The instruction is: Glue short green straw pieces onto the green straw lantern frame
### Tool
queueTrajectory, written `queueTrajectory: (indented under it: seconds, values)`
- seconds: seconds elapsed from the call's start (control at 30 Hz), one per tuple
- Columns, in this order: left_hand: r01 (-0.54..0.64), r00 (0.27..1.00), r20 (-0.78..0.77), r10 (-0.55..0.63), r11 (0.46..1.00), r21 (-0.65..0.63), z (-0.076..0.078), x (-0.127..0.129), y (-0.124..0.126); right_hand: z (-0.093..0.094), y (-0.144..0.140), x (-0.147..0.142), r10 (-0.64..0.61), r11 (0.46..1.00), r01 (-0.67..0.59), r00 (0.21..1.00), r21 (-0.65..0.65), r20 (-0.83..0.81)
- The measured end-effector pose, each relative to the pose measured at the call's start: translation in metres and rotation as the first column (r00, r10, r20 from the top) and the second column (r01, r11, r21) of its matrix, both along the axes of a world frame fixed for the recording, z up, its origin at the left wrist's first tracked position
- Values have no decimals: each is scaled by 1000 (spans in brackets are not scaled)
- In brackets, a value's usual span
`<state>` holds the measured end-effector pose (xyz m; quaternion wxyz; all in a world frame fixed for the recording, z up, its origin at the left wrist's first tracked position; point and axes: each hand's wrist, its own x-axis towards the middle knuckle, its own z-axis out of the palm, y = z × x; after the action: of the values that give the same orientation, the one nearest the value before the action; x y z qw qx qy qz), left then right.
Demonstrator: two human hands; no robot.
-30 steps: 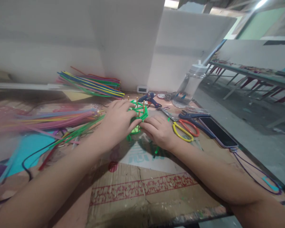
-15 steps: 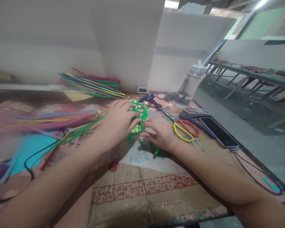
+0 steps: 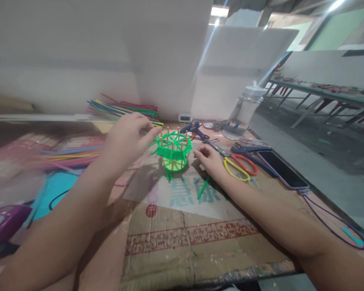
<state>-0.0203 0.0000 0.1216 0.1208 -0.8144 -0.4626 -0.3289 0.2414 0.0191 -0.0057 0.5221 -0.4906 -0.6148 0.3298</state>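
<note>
A small round frame of upright wooden sticks with green pipe cleaners woven around them (image 3: 172, 152) stands on the white printed sheet (image 3: 157, 190). My left hand (image 3: 129, 139) is raised at its left, thumb and forefinger brought together near its upper rim. Loose green ends stick out close below those fingertips; whether the hand pinches one is unclear. To the right of the frame, my right hand (image 3: 210, 159) rests low with curled fingers, a small gap from the sticks. Anything between its fingertips is too small to make out. A cut green pipe cleaner piece (image 3: 203, 187) lies below the right wrist.
Scissors with red and yellow handles (image 3: 238, 166), pliers (image 3: 255, 155) and a phone (image 3: 282, 169) lie at right. Behind stand a water bottle (image 3: 244, 113) and a blue glue gun (image 3: 195, 130). Coloured pipe cleaners (image 3: 139, 111) are bundled at the back; a purple tape dispenser (image 3: 12, 220) sits left.
My left hand has pulled up and left off the green frame. My right hand has shifted slightly right, away from it, so the frame now shows more fully.
</note>
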Motion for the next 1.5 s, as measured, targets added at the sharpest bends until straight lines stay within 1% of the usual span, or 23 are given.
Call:
queueTrajectory:
  seconds: [0.1,0.2,0.3,0.37,0.43,0.53,0.63,0.7,0.77,0.8,0.87,0.9,0.93,0.97,1.0,1.07,1.13,1.17,1.2,1.27,1.37,1.4,1.5]
  values:
    - [124,992,10,-124,992,-25,-8,2,6,-6,2,-2,34,999,-33,999,-40,13]
    - [235,972,-31,-234,972,19,-21,9,12,-9,5,-3,38,999,-37,999,-39,22]
    - [281,957,-82,-280,960,5,-26,14,13,-9,7,-2,40,999,-39,999,-33,24]
    - [279,958,-68,-279,960,-6,-23,13,11,-8,7,-1,35,999,-34,999,-27,23]
    - [225,974,-16,-225,974,-2,-17,10,9,-8,6,0,23,1000,-23,1000,-22,21]
    - [39,999,14,-38,999,-23,-9,2,8,-6,4,0,20,1000,-20,1000,-18,19]
    - [-136,988,56,142,986,-96,-10,-6,16,-6,4,-1,45,999,-45,999,-28,7]
    - [-161,975,121,186,968,-190,-16,-13,24,-5,4,-1,60,997,-60,998,-47,-12]
    - [-110,979,126,158,939,-324,-22,-21,31,-5,5,-1,64,996,-67,997,-67,-38]
    - [-69,988,101,120,910,-408,-24,-26,34,-5,6,-1,63,995,-66,997,-75,-52]
    - [-2,1000,21,17,817,-577,-26,-35,36,-6,7,0,54,995,-61,995,-85,-79]
    - [14,999,-13,-29,770,-638,-26,-38,37,-6,7,0,48,995,-56,995,-88,-91]
    - [20,997,-38,-63,735,-678,-25,-40,36,-6,8,0,41,995,-50,994,-90,-101]
    - [15,995,-58,-77,719,-695,-23,-41,36,-6,8,0,33,995,-43,993,-91,-109]
    - [-6,994,-80,-68,722,-692,-20,-42,35,-6,8,1,25,995,-35,993,-90,-116]
    - [-85,992,-127,6,770,-632,-14,-42,33,-6,8,1,11,996,-21,992,-83,-123]
    - [-207,975,-177,135,838,-504,-7,-46,32,-5,7,1,5,997,-15,992,-75,-128]
    - [-269,959,-199,200,859,-435,-5,-49,32,-4,6,1,6,997,-16,992,-73,-130]
    - [-326,941,-224,256,866,-380,-3,-52,33,-3,6,1,10,997,-20,991,-76,-131]
    - [-437,891,-286,354,840,-321,-4,-61,36,-2,5,0,23,995,-35,991,-91,-133]
    - [-542,830,-350,434,776,-322,-13,-69,43,-1,4,-1,43,991,-60,990,-122,-136]
    - [-550,825,-351,442,771,-322,-17,-69,46,-1,4,-1,47,989,-65,989,-130,-139]
    - [-488,867,-294,402,804,-340,-26,-61,49,-3,5,-2,46,987,-69,987,-146,-155]
